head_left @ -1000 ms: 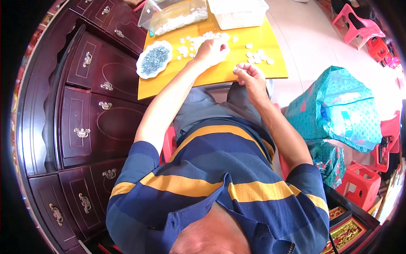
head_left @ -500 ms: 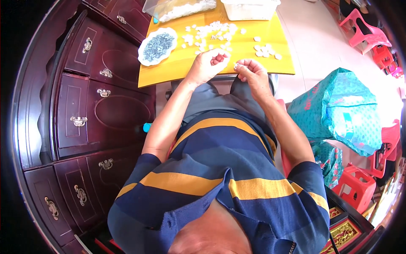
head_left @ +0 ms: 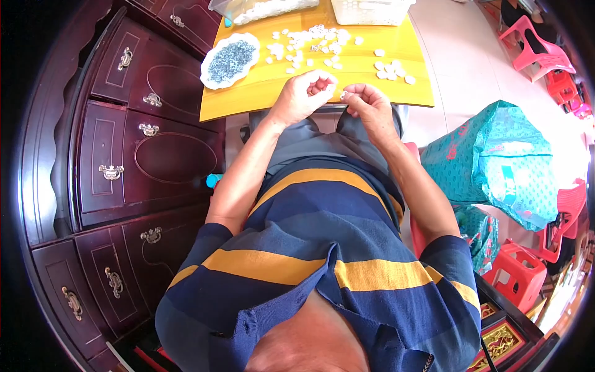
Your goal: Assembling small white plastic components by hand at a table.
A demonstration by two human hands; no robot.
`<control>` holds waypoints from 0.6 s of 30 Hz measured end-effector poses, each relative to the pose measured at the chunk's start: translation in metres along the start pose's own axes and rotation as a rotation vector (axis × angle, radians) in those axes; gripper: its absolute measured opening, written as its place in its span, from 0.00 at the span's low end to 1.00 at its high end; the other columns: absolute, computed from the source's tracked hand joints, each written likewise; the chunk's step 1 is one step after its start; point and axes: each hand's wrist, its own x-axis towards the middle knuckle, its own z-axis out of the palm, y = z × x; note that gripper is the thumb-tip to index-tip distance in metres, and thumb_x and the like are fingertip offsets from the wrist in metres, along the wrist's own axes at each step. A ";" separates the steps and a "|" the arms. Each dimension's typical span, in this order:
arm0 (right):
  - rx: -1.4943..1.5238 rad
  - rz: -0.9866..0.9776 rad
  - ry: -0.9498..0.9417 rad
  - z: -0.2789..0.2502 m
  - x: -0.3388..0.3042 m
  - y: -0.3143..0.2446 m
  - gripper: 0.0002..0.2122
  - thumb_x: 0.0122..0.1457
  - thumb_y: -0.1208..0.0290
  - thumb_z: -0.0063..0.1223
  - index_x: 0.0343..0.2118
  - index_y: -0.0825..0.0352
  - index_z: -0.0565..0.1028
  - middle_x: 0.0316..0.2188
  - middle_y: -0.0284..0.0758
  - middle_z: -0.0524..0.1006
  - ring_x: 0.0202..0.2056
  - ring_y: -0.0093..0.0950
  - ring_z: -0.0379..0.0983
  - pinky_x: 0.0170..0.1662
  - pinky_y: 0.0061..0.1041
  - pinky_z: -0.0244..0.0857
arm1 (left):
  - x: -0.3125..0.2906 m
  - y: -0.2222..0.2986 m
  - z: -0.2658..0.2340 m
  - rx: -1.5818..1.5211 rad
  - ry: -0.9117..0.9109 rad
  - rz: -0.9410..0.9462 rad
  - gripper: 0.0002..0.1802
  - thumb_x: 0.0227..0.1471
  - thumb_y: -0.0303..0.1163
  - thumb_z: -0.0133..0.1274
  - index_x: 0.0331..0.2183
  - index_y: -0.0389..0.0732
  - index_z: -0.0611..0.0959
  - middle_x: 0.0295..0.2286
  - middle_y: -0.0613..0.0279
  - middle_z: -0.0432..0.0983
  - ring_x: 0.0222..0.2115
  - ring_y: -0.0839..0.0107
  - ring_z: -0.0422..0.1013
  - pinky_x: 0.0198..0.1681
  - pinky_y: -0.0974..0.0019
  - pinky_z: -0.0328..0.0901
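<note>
Over the near edge of the yellow table (head_left: 248,106), my two hands are close together but apart. My right hand (head_left: 370,111) is closed, with thumb and fingertips pinching a small white piece (head_left: 343,95). My left hand (head_left: 300,98) faces it with curled fingers and thumb drawn together; whatever it may hold is too small to make out. Beyond the hands, several small white pieces (head_left: 299,44) lie scattered across the tabletop. A smaller group of white pieces (head_left: 390,70) sits to the right. On the left, a white scalloped dish (head_left: 209,82) holds many small dark grey bits (head_left: 230,61).
At the table's far side stand a clear container (head_left: 263,12) of white pieces and a white basket (head_left: 372,12). Dark wooden drawers (head_left: 167,149) line my left. To my right are a large teal bag (head_left: 489,164), a red stool (head_left: 514,273) and a pink chair (head_left: 536,53).
The view has shifted slightly, so the table and dish sit a little differently in it. Both hands keep nearly the same pose, with the white piece still in the right fingertips.
</note>
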 end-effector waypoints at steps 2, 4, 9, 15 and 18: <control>0.027 0.005 0.058 0.000 0.000 0.000 0.06 0.58 0.73 0.59 0.37 0.67 0.78 0.27 0.27 0.79 0.25 0.15 0.70 0.30 0.14 0.63 | -0.002 -0.002 -0.002 -0.118 0.004 -0.103 0.06 0.55 0.26 0.58 0.37 0.37 0.81 0.26 0.71 0.76 0.23 0.85 0.69 0.27 0.77 0.67; 0.033 0.006 0.065 -0.001 0.000 0.000 0.06 0.58 0.72 0.59 0.37 0.67 0.78 0.27 0.27 0.79 0.25 0.15 0.70 0.30 0.14 0.63 | -0.004 -0.003 -0.004 -0.235 0.007 -0.206 0.05 0.55 0.26 0.58 0.36 0.37 0.80 0.25 0.71 0.75 0.22 0.85 0.69 0.25 0.77 0.66; 0.021 0.001 0.035 -0.003 0.002 0.001 0.07 0.58 0.72 0.59 0.37 0.67 0.78 0.27 0.27 0.79 0.25 0.15 0.70 0.30 0.14 0.64 | -0.010 -0.005 -0.007 -0.132 0.078 -0.197 0.05 0.57 0.26 0.56 0.37 0.37 0.80 0.25 0.69 0.74 0.22 0.84 0.69 0.25 0.78 0.67; 0.039 0.003 0.054 -0.001 0.001 -0.001 0.07 0.58 0.73 0.59 0.38 0.67 0.78 0.28 0.28 0.79 0.25 0.15 0.70 0.30 0.15 0.63 | -0.011 -0.008 0.000 -0.285 0.076 -0.134 0.08 0.59 0.27 0.55 0.40 0.36 0.82 0.24 0.69 0.75 0.26 0.82 0.73 0.30 0.77 0.70; 0.038 0.003 0.051 -0.001 0.000 -0.001 0.07 0.58 0.73 0.59 0.38 0.68 0.78 0.28 0.28 0.79 0.25 0.15 0.70 0.30 0.15 0.64 | -0.012 -0.008 -0.003 -0.093 0.070 -0.087 0.07 0.59 0.28 0.54 0.38 0.35 0.82 0.25 0.68 0.77 0.25 0.82 0.73 0.30 0.76 0.70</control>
